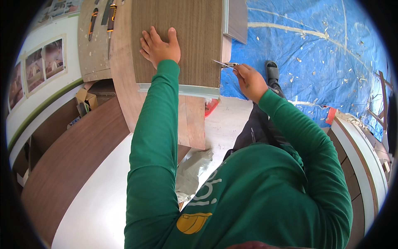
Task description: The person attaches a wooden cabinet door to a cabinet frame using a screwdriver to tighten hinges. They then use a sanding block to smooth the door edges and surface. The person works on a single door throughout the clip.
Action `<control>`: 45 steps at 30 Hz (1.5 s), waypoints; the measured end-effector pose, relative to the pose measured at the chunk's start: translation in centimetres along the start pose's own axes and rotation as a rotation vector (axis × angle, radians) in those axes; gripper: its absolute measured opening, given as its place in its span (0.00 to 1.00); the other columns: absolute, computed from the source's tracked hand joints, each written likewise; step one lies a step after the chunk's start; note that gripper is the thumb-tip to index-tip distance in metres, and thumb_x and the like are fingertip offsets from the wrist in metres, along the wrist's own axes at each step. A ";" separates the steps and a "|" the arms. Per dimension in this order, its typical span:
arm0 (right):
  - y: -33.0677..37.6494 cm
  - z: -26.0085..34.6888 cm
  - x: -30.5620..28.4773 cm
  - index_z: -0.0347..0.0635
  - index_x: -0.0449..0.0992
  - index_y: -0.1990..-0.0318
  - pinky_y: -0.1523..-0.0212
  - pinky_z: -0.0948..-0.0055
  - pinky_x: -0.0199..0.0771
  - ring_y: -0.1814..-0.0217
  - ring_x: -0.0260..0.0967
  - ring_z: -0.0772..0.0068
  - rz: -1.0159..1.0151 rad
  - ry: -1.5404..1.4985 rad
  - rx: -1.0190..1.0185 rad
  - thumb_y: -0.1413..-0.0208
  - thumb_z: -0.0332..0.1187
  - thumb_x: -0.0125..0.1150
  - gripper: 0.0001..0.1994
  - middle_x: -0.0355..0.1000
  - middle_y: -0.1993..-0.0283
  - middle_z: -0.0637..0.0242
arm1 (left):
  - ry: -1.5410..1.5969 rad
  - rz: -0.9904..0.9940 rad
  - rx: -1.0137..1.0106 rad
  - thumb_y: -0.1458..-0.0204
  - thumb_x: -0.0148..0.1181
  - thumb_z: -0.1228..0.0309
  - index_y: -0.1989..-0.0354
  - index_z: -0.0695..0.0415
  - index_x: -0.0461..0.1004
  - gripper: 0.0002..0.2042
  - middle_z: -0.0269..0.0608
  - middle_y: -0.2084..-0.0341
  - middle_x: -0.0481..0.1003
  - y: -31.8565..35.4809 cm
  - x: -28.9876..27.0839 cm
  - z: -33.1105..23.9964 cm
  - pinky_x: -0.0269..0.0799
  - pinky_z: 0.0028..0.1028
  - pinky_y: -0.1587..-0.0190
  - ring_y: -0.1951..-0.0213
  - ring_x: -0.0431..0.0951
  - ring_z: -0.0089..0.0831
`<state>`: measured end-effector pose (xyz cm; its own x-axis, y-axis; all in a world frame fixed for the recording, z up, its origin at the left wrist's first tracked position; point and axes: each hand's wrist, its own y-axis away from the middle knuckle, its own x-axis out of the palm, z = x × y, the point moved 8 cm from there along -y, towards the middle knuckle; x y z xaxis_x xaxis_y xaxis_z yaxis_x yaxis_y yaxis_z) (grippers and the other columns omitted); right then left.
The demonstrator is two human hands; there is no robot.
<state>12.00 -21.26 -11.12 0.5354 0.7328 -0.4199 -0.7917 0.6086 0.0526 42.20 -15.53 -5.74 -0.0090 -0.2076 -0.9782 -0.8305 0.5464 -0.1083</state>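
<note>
My left hand [162,49] lies flat on a brown wood-grain panel [195,45], its fingers spread. Just past the panel's right edge, my right hand [251,82] is closed around a thin metal blade-like tool [224,64]. The slim pointed end reaches left to the panel's edge; most of the grip is hidden by my fingers. A pale strip [178,90] runs along the panel's near edge. Beneath it is a lighter plywood board [191,120].
An orange-and-black utility knife [93,24] and a screwdriver [111,18] lie at the upper left. Blue tarp [290,45] with scattered scraps covers the floor at right. A clear plastic bag [192,170] and a red container [211,108] sit below the board.
</note>
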 end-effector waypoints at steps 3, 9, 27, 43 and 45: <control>0.7 0.0 0.8 0.39 0.76 0.53 0.53 0.51 0.73 0.55 0.71 0.42 -0.020 0.135 -0.140 0.45 0.21 0.57 0.12 0.74 0.59 0.51 | 0.004 0.000 0.011 0.37 0.48 0.39 0.24 0.53 0.57 0.40 0.50 0.22 0.52 -0.2 0.3 -0.4 0.36 0.55 0.22 0.21 0.46 0.48; 3.6 0.6 1.0 0.38 0.75 0.52 0.53 0.50 0.73 0.55 0.71 0.43 0.125 0.093 -0.079 0.44 0.21 0.56 0.13 0.73 0.58 0.51 | 0.007 -0.002 0.003 0.38 0.48 0.38 0.24 0.53 0.57 0.40 0.50 0.22 0.52 -0.1 -0.1 0.2 0.36 0.55 0.22 0.21 0.46 0.48; 1.4 1.5 2.1 0.36 0.76 0.53 0.54 0.53 0.73 0.56 0.72 0.41 0.079 -0.141 -0.038 0.37 0.22 0.56 0.07 0.73 0.60 0.50 | 0.012 0.003 0.011 0.38 0.47 0.38 0.24 0.53 0.57 0.40 0.50 0.22 0.52 -0.2 0.1 0.1 0.35 0.55 0.22 0.21 0.45 0.48; 3.5 1.1 5.2 0.36 0.74 0.50 0.50 0.52 0.72 0.52 0.69 0.42 0.095 -0.087 -0.117 0.45 0.19 0.57 0.14 0.72 0.56 0.51 | 0.009 0.000 0.020 0.37 0.47 0.38 0.24 0.53 0.57 0.40 0.50 0.22 0.52 -0.1 0.3 0.0 0.36 0.55 0.22 0.21 0.46 0.48; 4.6 0.6 5.4 0.34 0.74 0.50 0.49 0.52 0.72 0.51 0.69 0.43 0.138 -0.100 -0.082 0.44 0.19 0.56 0.14 0.72 0.55 0.51 | 0.011 0.000 0.017 0.37 0.47 0.38 0.24 0.53 0.57 0.40 0.50 0.22 0.52 -0.1 0.3 0.2 0.36 0.55 0.22 0.21 0.46 0.48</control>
<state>11.43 -14.33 -12.55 0.4432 0.8369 -0.3211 -0.8789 0.4761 0.0278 42.37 -15.51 -6.02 -0.0148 -0.2164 -0.9762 -0.8209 0.5601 -0.1116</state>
